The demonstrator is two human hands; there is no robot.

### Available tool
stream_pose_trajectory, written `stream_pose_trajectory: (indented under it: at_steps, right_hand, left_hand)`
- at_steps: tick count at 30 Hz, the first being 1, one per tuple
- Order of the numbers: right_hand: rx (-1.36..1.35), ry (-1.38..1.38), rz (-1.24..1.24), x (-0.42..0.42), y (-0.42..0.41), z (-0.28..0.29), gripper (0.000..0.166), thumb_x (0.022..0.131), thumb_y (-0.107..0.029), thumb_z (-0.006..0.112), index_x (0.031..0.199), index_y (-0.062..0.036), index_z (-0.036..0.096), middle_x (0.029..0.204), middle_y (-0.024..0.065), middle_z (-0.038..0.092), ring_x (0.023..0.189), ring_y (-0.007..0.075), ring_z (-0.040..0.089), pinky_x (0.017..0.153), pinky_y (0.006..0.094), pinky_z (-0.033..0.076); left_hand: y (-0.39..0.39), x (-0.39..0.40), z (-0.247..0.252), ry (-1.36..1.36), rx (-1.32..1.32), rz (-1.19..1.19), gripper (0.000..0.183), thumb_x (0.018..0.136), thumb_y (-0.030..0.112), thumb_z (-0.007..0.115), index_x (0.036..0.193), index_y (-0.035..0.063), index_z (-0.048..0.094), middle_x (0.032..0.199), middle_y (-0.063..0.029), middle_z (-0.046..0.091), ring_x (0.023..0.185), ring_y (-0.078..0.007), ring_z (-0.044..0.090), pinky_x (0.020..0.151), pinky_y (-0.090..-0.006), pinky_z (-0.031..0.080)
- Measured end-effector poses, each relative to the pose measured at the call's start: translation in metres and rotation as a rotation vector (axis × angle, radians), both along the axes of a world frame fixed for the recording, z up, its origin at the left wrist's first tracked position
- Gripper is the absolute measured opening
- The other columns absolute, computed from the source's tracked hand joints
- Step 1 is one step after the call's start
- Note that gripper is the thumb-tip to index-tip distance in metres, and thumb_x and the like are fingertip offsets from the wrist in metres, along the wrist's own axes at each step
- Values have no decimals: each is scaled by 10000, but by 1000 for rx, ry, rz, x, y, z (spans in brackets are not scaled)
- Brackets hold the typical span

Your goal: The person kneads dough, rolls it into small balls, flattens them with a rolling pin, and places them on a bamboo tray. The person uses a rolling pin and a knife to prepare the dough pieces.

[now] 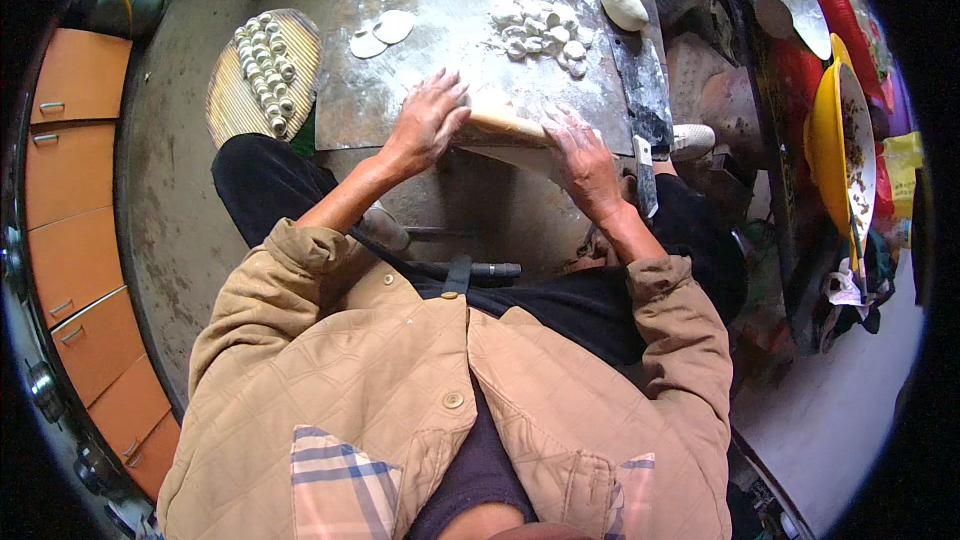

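Both my hands rest on a wooden rolling pin [504, 122] at the near edge of a floured board [450, 7]. My left hand [430, 118] is on its left end and my right hand [587, 161] on its right end. Whether dough lies under the pin cannot be told. Two flat round dough wrappers [394, 26] overlap at the board's left. Many small floured dough pieces [534, 26] lie in a heap at the right. A larger lump of dough [622, 5] sits at the far right corner, beyond a dark cleaver blade [641, 90] with a pale handle.
On the left, a round slatted tray [300, 37] holds rows of filled dumplings [266, 75]. A yellow basin [832, 120] with filling and a utensil stands on the right. Orange cabinets [75, 165] and a gas cylinder [131, 0] are at far left.
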State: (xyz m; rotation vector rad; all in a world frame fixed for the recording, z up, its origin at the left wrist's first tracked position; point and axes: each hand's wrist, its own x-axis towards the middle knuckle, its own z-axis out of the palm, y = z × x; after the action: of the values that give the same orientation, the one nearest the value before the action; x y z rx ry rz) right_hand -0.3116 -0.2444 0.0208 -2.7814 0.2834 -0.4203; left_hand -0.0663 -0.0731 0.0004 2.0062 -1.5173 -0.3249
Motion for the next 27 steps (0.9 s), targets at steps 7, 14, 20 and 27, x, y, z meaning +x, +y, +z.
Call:
stream_pose_trajectory:
  at_steps: [7,14,20,27]
  right_hand:
    - [-14,-43,21,5,-4,28,305,807,-13,597,1108,-66,604,1001,130,598,963,330,576,838,436,484]
    - [38,-58,-59,-18,-34,62,288,812,22,621,1091,-45,611,965,140,602,933,331,584,809,424,486]
    - [311,-177,-422,-9,-43,46,375,860,3,621,1229,-35,564,1085,187,606,1028,366,588,897,428,463]
    - [390,-235,-410,-3,-43,46,364,852,-6,636,1208,-45,571,1072,185,607,995,366,602,881,426,468]
  left_hand:
    - [-53,-4,28,-2,132,75,225,764,270,745,826,55,725,936,-155,634,974,-337,564,852,-419,471]
    - [-31,52,28,-226,-13,276,196,801,193,746,907,32,709,917,-168,668,908,-301,629,824,-409,501]
    - [-67,41,22,-229,-189,79,214,864,137,674,1056,41,684,1037,-145,665,989,-309,633,861,-401,530]
    - [-91,-23,-9,-400,-166,-82,433,972,175,498,1357,-23,488,1424,-195,496,1350,-346,437,1108,-419,367]
